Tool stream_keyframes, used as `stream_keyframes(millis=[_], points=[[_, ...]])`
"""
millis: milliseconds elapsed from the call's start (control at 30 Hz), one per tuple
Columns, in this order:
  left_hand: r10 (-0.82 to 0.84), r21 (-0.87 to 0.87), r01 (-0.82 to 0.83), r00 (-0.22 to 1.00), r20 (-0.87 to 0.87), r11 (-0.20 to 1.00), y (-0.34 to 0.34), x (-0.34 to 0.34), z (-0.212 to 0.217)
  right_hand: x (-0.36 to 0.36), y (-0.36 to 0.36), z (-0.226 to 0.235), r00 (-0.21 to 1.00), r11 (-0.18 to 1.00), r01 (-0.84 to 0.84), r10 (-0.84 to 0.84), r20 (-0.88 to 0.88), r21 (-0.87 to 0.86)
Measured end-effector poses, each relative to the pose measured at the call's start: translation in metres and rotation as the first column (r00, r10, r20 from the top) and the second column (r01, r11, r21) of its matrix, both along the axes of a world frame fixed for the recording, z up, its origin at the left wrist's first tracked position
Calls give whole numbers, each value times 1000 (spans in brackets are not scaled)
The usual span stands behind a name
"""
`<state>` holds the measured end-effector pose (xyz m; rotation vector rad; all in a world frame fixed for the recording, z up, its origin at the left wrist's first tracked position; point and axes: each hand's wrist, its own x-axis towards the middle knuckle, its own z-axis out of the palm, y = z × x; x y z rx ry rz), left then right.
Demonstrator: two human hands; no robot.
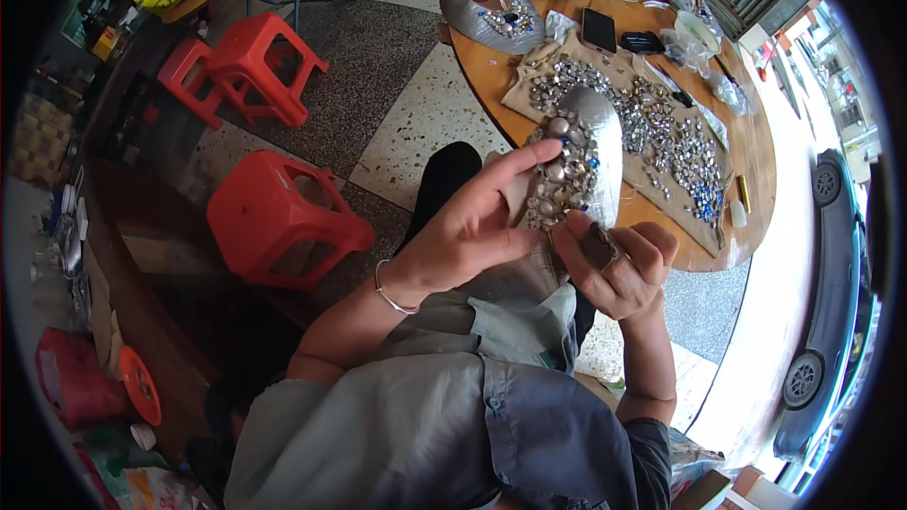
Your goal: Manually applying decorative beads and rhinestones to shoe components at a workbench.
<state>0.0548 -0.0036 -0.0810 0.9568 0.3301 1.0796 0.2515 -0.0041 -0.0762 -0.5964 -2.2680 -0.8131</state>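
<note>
A silver, curved sheet-like piece (605,127) is held up in front of me. Pearls, clear stones and a few blue stones cover its middle in a thick cluster. My left hand (472,222) grips it from the left, index finger lying across the pearls and thumb along the lower end of the cluster. Close by, at that lower end, my right hand (619,269) is closed in a pinch, its other fingers curled. Whatever sits between those fingertips is too small to make out. Behind the piece, loose stones (694,156) lie spread over a tan cloth (654,211).
The round wooden table (482,85) also carries more silver pieces (463,0), a phone (598,30), a black case (641,42) and plastic bags (688,49). Red stools (274,217) stand on the left. A parked car (827,293) is outside on the right.
</note>
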Motion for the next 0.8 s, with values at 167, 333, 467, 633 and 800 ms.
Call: stream_keyframes(millis=[167, 333, 467, 633, 800], points=[[125, -157, -121, 992, 18, 980, -7, 11, -1, -3, 2, 4, 999, 999, 49, -48, 15, -5], [223, -158, -222, 975, -9, 962, -10, 22, -3, -12, -12, -5, 940, 932, -338, 342, -1, 132], [424, -276, -398, 905, 36, 875, -3, 18, -3, -19, -34, 14, 770, 733, -621, 505, -390, -276], [691, -318, -646, 722, 40, 694, 8, 14, -6, -15, -80, -3, 312, 446, -806, -239, -920, -389], [824, -325, -763, 554, 118, 559, 19, -9, -17, 41, -95, -2, -20, 556, -822, -244, -970, -123]])
